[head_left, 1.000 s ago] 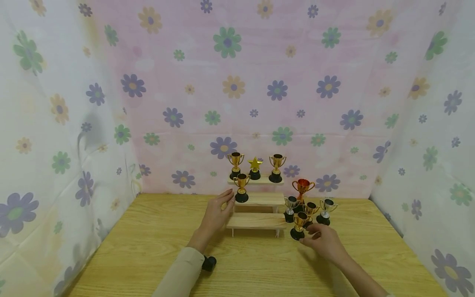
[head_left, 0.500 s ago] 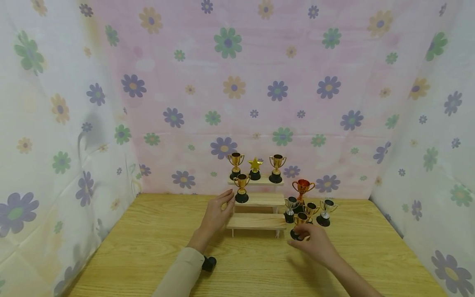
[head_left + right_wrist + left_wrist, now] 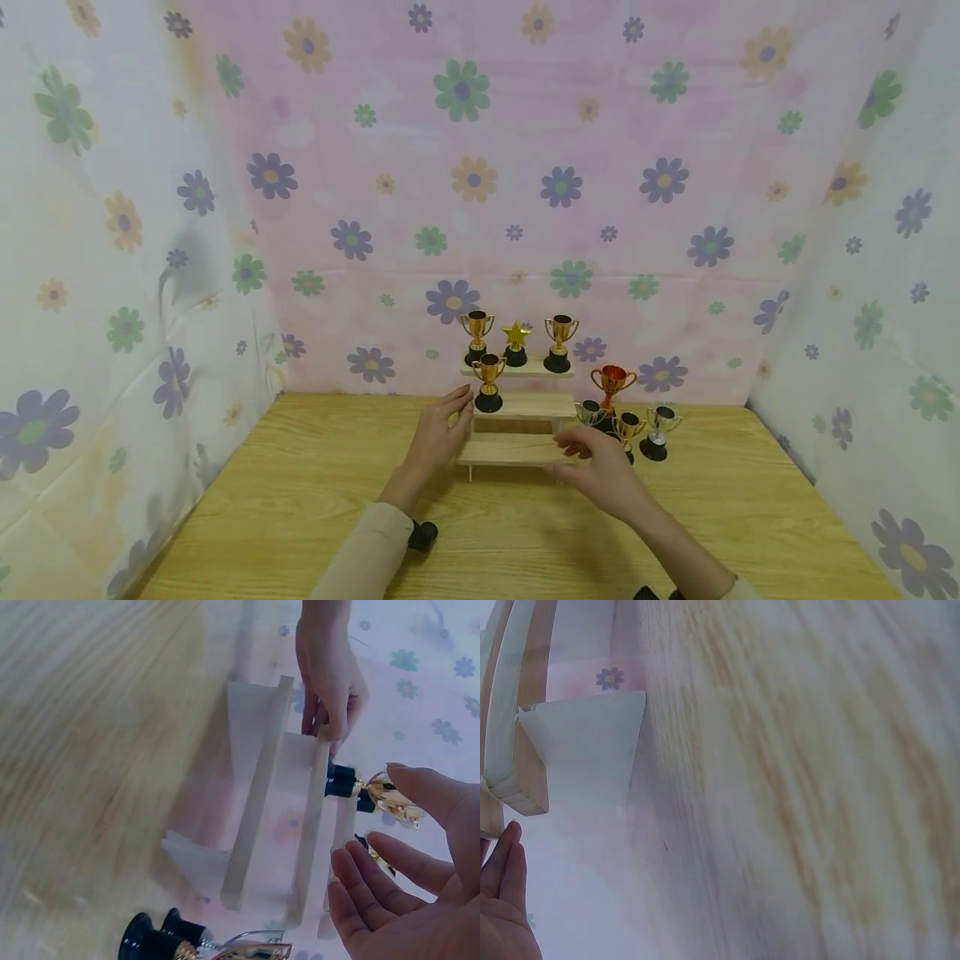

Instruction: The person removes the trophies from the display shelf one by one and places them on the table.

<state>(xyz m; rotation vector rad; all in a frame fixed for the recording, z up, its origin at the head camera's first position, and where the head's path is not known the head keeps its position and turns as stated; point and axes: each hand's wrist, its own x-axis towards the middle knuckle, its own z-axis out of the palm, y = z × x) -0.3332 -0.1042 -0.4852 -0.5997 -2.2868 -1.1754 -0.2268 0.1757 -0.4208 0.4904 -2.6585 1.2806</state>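
On the table [image 3: 300, 467], the stepped shelf [image 3: 510, 450] is best kept level and unjolted between the left hand [image 3: 438, 429], its nearly straight fingers at the middle step's [image 3: 536, 405] left end, pinch or mere touch not discernible, and the loosely spread, empty right hand [image 3: 603, 475], lest the gold trophy [image 3: 489, 372], upright on that step, be toppled.

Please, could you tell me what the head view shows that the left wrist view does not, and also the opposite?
Only the head view: the right hand, the gold star trophy, the red cup trophy, the gold cups and the silver cups.

Only the left wrist view: the broad face of a white support panel under the shelves.

Both: the left hand at one end of the wooden display stand, the wood-grain tabletop and the floral cloth.
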